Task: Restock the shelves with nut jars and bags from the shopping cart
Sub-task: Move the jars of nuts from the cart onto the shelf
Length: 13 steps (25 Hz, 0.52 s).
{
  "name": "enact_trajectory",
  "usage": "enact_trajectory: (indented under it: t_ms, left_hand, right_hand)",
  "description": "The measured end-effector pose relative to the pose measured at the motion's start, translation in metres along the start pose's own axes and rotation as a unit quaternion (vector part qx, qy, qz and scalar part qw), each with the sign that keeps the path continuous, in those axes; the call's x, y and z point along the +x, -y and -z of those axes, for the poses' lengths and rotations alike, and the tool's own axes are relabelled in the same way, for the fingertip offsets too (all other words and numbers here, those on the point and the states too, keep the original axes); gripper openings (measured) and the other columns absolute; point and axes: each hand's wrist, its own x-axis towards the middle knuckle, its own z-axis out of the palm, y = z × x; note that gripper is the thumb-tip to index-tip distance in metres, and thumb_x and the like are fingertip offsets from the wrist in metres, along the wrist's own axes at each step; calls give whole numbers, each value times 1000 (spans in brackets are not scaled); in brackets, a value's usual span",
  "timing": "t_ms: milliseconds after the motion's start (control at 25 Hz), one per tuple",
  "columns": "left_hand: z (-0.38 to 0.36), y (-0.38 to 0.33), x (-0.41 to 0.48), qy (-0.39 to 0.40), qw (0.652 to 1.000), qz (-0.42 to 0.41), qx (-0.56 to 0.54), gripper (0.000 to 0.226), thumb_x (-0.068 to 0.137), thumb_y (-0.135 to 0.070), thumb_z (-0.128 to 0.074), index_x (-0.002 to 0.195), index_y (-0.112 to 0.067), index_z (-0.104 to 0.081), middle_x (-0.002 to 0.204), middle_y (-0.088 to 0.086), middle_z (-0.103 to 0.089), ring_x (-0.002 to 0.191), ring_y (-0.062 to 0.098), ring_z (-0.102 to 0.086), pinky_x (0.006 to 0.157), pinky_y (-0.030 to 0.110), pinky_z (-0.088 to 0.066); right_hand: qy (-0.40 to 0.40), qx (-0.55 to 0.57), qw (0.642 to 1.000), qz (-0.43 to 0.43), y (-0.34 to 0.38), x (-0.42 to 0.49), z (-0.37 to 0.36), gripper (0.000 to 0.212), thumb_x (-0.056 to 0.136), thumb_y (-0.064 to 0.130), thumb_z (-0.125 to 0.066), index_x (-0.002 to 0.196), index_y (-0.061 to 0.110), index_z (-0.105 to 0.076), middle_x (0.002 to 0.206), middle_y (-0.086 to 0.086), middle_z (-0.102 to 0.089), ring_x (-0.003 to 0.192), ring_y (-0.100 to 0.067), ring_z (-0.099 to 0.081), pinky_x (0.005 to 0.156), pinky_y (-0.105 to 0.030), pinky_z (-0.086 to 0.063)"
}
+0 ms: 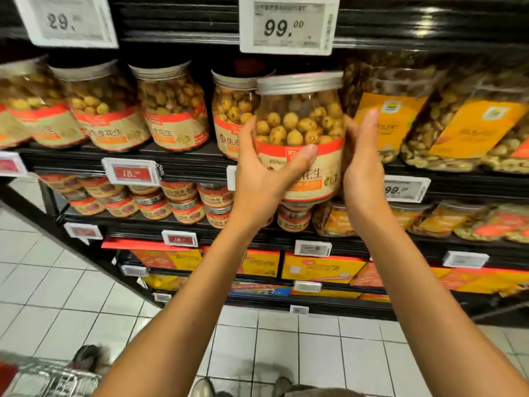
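I hold a clear nut jar [300, 121] with a silver lid and a red and beige label in both hands, upright, just in front of the shelf [183, 164]. My left hand [263, 173] grips its left side, thumb across the label. My right hand [360, 164] presses against its right side with fingers fairly straight. A row of matching jars [171, 107] stands on the shelf to the left, one [232, 110] right behind the held jar. Nut bags [463, 121] with orange labels fill the shelf to the right.
Price tags [287, 25] hang from the shelf edge above. Lower shelves carry small tins [183, 202], more bags and orange boxes [320, 267]. The metal shopping cart [48, 376] shows at the bottom left on the white tiled floor. My shoes [203, 388] are at the bottom edge.
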Motion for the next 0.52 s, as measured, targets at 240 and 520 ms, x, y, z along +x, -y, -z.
enact_trajectory:
  t_ms: [240, 520]
  left_hand:
    - [-14, 9, 23, 17, 986, -42, 159, 99, 64, -54, -70, 137, -10, -21, 137, 6, -36, 128, 16, -41, 107, 36, -38]
    - [-2, 30, 8, -114, 951, -159, 240, 76, 85, -34, -65, 142, 2, -28, 138, 18, -28, 134, 25, -30, 112, 37, -30]
  right_hand:
    - [-57, -53, 994, 81, -38, -18, 20, 63, 84, 56, -34, 131, 18, -51, 136, -1, -52, 128, -10, -46, 109, -40, -37]
    - [-35, -92, 987, 126, -53, -10, 19, 44, 91, 45, -31, 127, 25, -47, 135, -2, -47, 130, -16, -44, 107, -44, -38]
